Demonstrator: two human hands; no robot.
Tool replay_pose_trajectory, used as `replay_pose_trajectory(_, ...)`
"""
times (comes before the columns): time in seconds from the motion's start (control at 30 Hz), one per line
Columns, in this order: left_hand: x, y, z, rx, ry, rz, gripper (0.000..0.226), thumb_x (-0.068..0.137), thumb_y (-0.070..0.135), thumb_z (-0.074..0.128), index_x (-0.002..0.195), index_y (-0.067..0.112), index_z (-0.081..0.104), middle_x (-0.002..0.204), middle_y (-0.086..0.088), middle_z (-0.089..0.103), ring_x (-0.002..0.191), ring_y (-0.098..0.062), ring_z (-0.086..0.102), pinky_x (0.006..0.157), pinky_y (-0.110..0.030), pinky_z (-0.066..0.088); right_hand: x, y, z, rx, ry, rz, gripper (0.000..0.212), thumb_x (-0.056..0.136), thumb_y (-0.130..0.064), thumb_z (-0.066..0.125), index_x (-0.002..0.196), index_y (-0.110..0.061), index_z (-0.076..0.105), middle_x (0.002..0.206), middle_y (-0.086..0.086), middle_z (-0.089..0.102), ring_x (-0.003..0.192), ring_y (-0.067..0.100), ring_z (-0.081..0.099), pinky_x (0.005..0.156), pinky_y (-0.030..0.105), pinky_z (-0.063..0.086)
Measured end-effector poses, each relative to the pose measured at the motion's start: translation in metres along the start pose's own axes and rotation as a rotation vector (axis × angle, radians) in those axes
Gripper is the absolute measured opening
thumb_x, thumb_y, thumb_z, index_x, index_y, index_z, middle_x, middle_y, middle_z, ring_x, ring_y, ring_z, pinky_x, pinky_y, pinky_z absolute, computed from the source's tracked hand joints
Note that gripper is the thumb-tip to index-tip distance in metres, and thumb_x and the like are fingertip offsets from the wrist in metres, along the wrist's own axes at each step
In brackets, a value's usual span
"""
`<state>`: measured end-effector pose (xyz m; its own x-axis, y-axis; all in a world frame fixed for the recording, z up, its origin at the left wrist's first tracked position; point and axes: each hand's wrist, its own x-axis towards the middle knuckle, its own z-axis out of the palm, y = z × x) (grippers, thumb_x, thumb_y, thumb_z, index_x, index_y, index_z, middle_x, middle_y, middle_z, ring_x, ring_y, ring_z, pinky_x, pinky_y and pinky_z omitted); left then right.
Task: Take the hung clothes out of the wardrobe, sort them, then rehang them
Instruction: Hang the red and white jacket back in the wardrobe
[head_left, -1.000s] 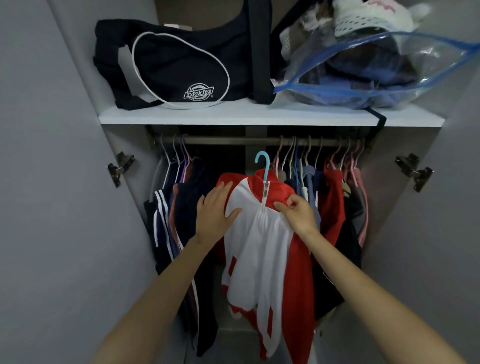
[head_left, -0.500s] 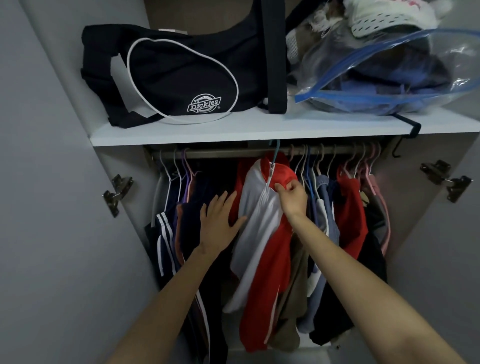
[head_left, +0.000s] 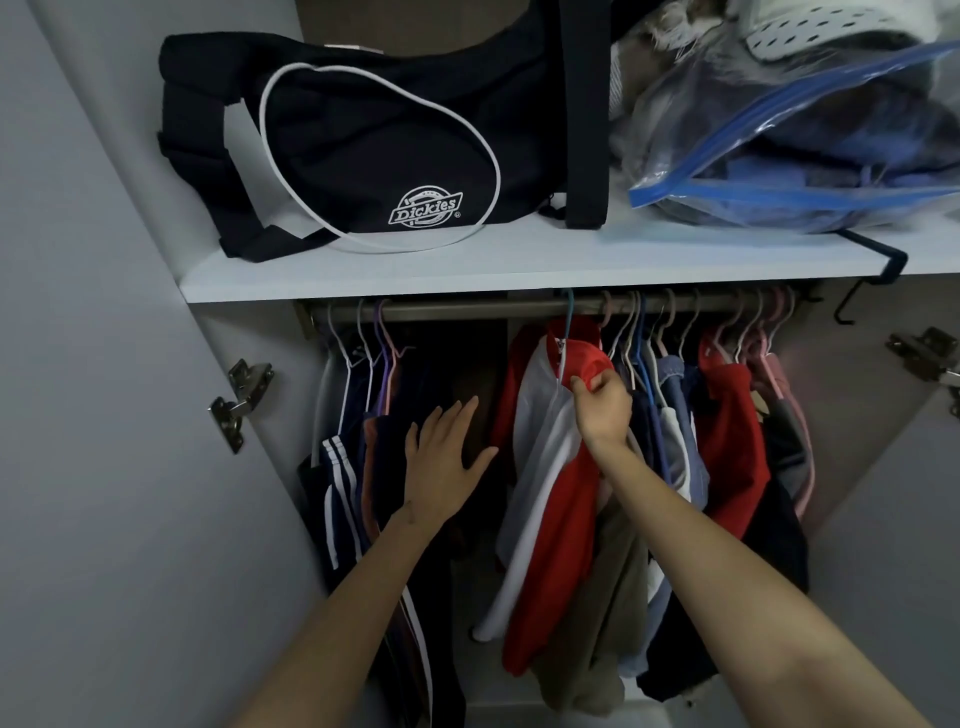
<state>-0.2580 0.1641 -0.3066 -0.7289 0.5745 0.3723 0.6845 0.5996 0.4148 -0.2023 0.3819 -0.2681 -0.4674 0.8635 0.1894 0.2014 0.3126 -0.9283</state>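
Centre frame, the red-and-white jacket catches the light: smooth, slick synthetic cloth with a soft sheen. Below it, a khaki garment looks matt and softer. Lower left, the navy garments are smooth cloth with flat white stripes. Across the middle runs the rail, brushed metal with a dull gleam. The hangers on it are thin, smooth and pastel-coated. At the left and right edges, the hinges shine as bright bare metal. The shelf is smooth, matt white board. Upper left, the black bag is matt woven cloth with white piping. Upper right, the clear bag is glossy, crinkled plastic.
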Motion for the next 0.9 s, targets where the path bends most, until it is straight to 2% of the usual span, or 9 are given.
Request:
replay_pose_trajectory(0.23, -0.003, -0.013, 0.013, -0.004, 0.000, -0.006, 0.079, 0.088, 0.070, 0.029, 0.155, 0.028, 0.028, 0.155, -0.002, 0.039, 0.146, -0.025, 0.029, 0.120, -0.053, 0.016, 0.008, 0.012, 0.003, -0.056, 0.011, 0.004, 0.025, 0.092, -0.019, 0.062, 0.078, -0.009, 0.044, 0.066, 0.000, 0.048, 0.059, 0.017, 0.046, 0.063, 0.030, 0.035)
replay_pose_trajectory(0.37, -0.009, -0.013, 0.021, -0.024, -0.036, -0.011, 0.078, 0.088, 0.070, 0.027, 0.154, 0.027, 0.032, 0.154, -0.002, 0.041, 0.145, -0.025, 0.031, 0.120, -0.052, 0.015, 0.011, 0.015, -0.001, -0.104, 0.004, -0.021, 0.018, 0.094, -0.019, 0.059, 0.086, -0.008, 0.047, 0.077, 0.007, 0.055, 0.071, 0.024, 0.052, 0.066, 0.032, 0.037)
replay_pose_trajectory(0.47, -0.012, -0.013, 0.024, -0.020, -0.067, -0.008, 0.078, 0.088, 0.070, 0.026, 0.154, 0.028, 0.030, 0.155, -0.001, 0.040, 0.145, -0.024, 0.030, 0.120, -0.051, 0.015, 0.011, 0.017, -0.003, -0.098, 0.031, -0.002, 0.016, 0.094, -0.019, 0.058, 0.088, -0.009, 0.046, 0.078, 0.008, 0.056, 0.073, 0.027, 0.054, 0.068, 0.037, 0.044)
replay_pose_trajectory(0.53, -0.012, -0.015, 0.024, -0.011, -0.081, -0.009, 0.079, 0.088, 0.071, 0.024, 0.154, 0.029, 0.029, 0.155, 0.000, 0.039, 0.146, -0.024, 0.028, 0.120, -0.050, 0.014, 0.011, 0.018, -0.007, -0.122, 0.030, 0.001, 0.016, 0.095, -0.020, 0.057, 0.090, -0.009, 0.046, 0.080, 0.010, 0.056, 0.077, 0.033, 0.057, 0.068, 0.036, 0.042)
replay_pose_trajectory(0.6, -0.012, -0.016, 0.025, -0.007, -0.085, -0.010, 0.078, 0.089, 0.070, 0.025, 0.155, 0.029, 0.027, 0.155, 0.001, 0.039, 0.146, -0.023, 0.028, 0.120, -0.050, 0.014, 0.012, 0.018, -0.010, -0.162, 0.003, 0.014, 0.018, 0.096, -0.021, 0.057, 0.095, -0.005, 0.050, 0.085, 0.015, 0.060, 0.083, 0.037, 0.060, 0.067, 0.033, 0.038)
replay_pose_trajectory(0.7, -0.013, -0.015, 0.025, -0.010, -0.098, -0.006, 0.077, 0.089, 0.069, 0.024, 0.155, 0.029, 0.027, 0.156, 0.002, 0.038, 0.147, -0.023, 0.027, 0.120, -0.050, 0.013, 0.011, 0.014, -0.014, -0.226, -0.066, 0.022, 0.032, 0.094, -0.030, 0.062, 0.105, 0.000, 0.054, 0.093, 0.018, 0.065, 0.087, 0.037, 0.063, 0.066, 0.033, 0.040)
replay_pose_trajectory(0.8, -0.013, -0.008, 0.024, -0.035, -0.111, 0.007, 0.064, 0.098, 0.058, 0.035, 0.155, 0.028, 0.026, 0.156, 0.000, 0.037, 0.147, -0.023, 0.026, 0.120, -0.050, 0.012, 0.003, 0.008, -0.022, -0.258, -0.114, -0.040, 0.035, 0.091, -0.037, 0.067, 0.101, -0.005, 0.055, 0.086, 0.007, 0.063, 0.084, 0.030, 0.064, 0.066, 0.031, 0.041)
replay_pose_trajectory(0.9, -0.011, -0.002, 0.023, -0.067, -0.122, 0.029, 0.056, 0.103, 0.041, 0.043, 0.155, 0.028, 0.025, 0.158, 0.000, 0.035, 0.148, -0.021, 0.023, 0.122, -0.049, 0.010, -0.010, -0.001, -0.033, -0.318, -0.131, -0.131, 0.041, 0.089, -0.041, 0.068, 0.109, -0.008, 0.054, 0.091, 0.006, 0.066, 0.083, 0.026, 0.064, 0.065, 0.030, 0.042)
